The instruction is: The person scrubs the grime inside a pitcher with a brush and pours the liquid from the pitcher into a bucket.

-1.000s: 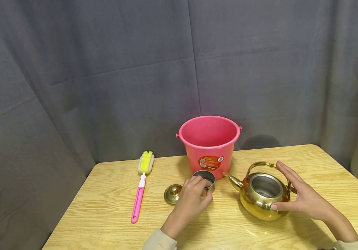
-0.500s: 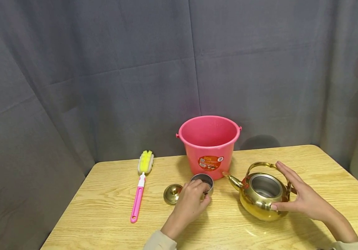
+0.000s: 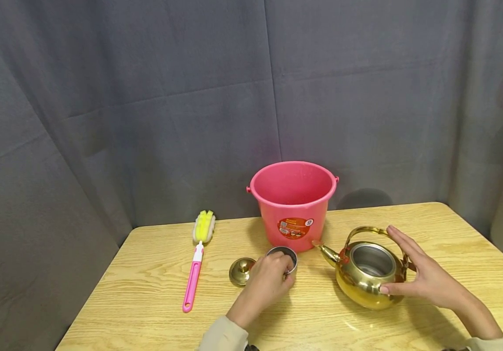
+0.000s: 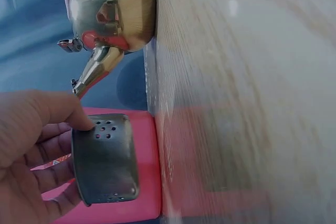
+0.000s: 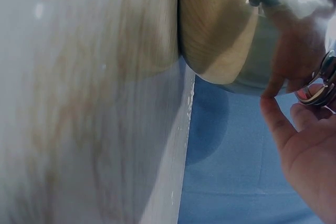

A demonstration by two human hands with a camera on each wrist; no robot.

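Note:
My left hand (image 3: 268, 279) grips the wall of a small steel strainer basket (image 3: 294, 264) in front of the bucket. In the left wrist view, the basket (image 4: 107, 163) shows clusters of small holes, with the thumb outside and the other fingers at its rim. To the right stands a golden teapot (image 3: 367, 290), upright and uncovered, its spout pointing left. My right hand (image 3: 429, 278) spreads at its right side, thumb on the body and straight fingers against the arched handle (image 3: 371, 229). In the right wrist view, a fingertip of the hand (image 5: 310, 153) meets the shiny body (image 5: 226, 30).
The golden lid (image 3: 239, 273) lies just left of my left hand. A pink bucket (image 3: 269, 214) stands at the back, close behind the strainer basket and spout. Farther left lies a sponge brush with a pink handle (image 3: 193, 285). Grey curtain (image 3: 190, 122) hangs around the wooden table (image 3: 146, 292).
My left hand has shifted the strainer basket slightly left and toward me, away from the bucket. The right hand and teapot stay put.

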